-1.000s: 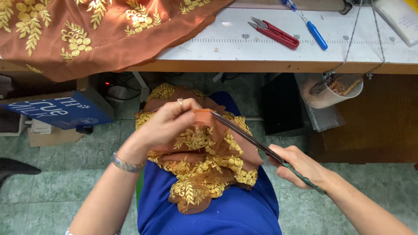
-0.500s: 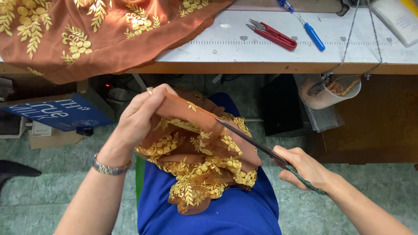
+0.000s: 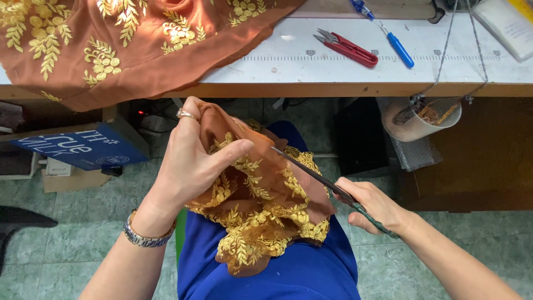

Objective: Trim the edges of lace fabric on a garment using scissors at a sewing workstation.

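My left hand (image 3: 191,161) pinches a piece of brown fabric with gold embroidery (image 3: 261,216) and lifts its upper edge above my lap. A ring sits on one finger and a metal bracelet on the wrist. My right hand (image 3: 372,205) grips the handles of long dark scissors (image 3: 316,175). Their blades point up and left, with the tip at the fabric's edge near my left thumb. The fabric hangs over my blue-clad lap (image 3: 288,272).
A larger brown embroidered cloth (image 3: 111,44) drapes over the white worktable (image 3: 433,61) at upper left. Red thread snips (image 3: 347,48) and a blue-handled tool (image 3: 397,47) lie on the table. A white cup (image 3: 422,119) hangs under its edge. A blue box (image 3: 83,147) stands left.
My left hand has raised the fabric's upper edge higher and shifted its grip. The scissors and my right hand have stayed almost in place.
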